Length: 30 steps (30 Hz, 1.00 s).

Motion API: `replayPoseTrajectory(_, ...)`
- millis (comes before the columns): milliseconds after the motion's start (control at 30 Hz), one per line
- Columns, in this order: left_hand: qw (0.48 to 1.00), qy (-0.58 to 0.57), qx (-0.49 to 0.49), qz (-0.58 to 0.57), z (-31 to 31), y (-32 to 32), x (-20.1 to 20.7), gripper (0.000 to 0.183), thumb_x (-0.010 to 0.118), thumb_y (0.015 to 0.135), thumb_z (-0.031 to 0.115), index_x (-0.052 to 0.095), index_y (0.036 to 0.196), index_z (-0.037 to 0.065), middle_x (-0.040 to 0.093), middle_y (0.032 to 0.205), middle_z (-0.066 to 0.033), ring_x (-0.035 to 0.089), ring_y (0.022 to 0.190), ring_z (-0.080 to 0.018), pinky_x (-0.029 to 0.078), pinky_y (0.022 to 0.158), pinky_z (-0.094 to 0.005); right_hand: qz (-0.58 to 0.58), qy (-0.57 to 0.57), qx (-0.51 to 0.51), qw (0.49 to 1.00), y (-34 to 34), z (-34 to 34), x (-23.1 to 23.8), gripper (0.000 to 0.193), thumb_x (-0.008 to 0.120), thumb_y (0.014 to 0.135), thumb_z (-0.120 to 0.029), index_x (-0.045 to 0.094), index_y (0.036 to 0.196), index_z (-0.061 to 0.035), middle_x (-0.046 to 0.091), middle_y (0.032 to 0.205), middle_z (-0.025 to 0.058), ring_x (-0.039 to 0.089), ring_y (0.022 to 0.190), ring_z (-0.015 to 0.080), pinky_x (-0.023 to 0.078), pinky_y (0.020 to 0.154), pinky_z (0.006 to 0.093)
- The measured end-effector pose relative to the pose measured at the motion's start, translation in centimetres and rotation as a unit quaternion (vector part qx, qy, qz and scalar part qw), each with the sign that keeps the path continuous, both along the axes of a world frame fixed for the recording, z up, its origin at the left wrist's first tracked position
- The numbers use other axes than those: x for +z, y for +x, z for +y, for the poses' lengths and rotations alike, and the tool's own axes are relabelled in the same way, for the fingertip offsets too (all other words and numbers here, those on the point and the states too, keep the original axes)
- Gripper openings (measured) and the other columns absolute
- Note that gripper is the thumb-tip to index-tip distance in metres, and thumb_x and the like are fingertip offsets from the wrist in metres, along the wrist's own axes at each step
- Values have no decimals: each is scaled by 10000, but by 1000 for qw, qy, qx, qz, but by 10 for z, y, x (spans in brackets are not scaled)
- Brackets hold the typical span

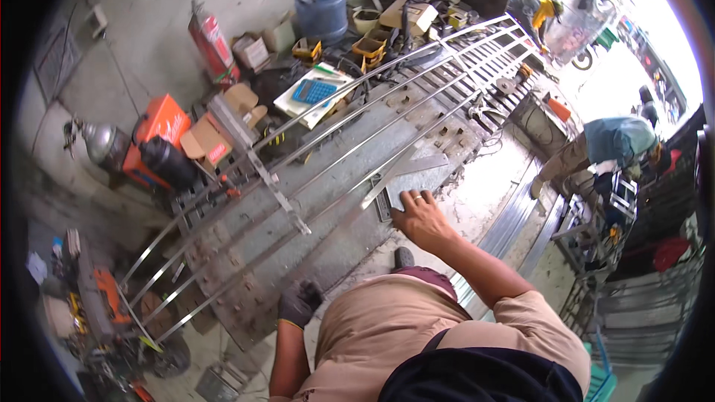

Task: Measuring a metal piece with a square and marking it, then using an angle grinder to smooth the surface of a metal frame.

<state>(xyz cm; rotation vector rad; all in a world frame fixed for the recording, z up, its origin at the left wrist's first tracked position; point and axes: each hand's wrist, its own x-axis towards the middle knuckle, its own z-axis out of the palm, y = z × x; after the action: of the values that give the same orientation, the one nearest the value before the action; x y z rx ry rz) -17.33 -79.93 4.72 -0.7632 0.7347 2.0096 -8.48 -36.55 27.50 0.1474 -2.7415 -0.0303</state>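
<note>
My right hand (426,222), bare and with a ring, reaches over the near edge of the metal worktable (335,201). Its fingers are apart and slightly bent, with nothing visible in them. Just beyond its fingertips are a flat metal square (417,166) and a small dark slotted plate (382,205). In a dark glove, my left hand (300,302) hangs low by the table's near edge; its fingers blend together and their grip is unclear. A long frame of thin metal bars (350,152) lies across the table, with a flat crosspiece (257,156) over it.
Behind the frame are a blue calculator (313,91), a blue bucket (322,13), open cartons (206,138) and a red fire extinguisher (214,43). Long metal profiles (506,223) lie on the floor to the right. A person in a teal shirt (618,141) bends there; another person works farther back.
</note>
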Motion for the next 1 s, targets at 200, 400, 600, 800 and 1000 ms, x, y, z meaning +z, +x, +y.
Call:
replayPoseTrajectory(200,711,-325,-117,613,106,11,208,448,582,1069,222,571,1456,-4,677,1263,-159,672,1025,-300,559,891,-438,-239,-37,99,965,-18,-46,16,307,553,1052,-318,666,1106,-38,674,1075,137,688,978,298,506,919,450)
replayPoseTrajectory(400,283,-431,-213,830,178,3,278,180,589,1034,154,583,934,4,635,931,-222,620,940,-473,483,770,-538,-87,-1,165,982,-22,-51,52,210,566,984,-225,676,1051,-58,662,991,83,673,936,244,518,814,389)
replayPoseTrajectory(600,590,-348,-212,697,178,-7,270,338,522,1126,304,615,1003,3,574,775,-131,575,711,-273,477,693,-428,56,18,184,981,-27,3,83,251,623,923,-217,709,1101,-64,627,1020,100,663,1041,281,463,1076,471)
replayPoseTrajectory(800,623,-279,-125,720,199,-8,309,337,502,1145,322,602,1061,10,558,904,-48,523,804,-167,464,773,-307,115,-492,155,849,-11,36,133,172,701,921,23,699,1090,-10,686,973,113,671,860,229,515,854,344)
replayPoseTrajectory(1000,563,-290,-82,769,208,-11,315,153,516,1102,102,613,1070,-12,599,939,-190,609,826,-356,502,769,-403,111,-643,213,727,-11,13,118,265,652,1075,-204,615,1155,46,670,1018,167,663,836,189,558,726,316)
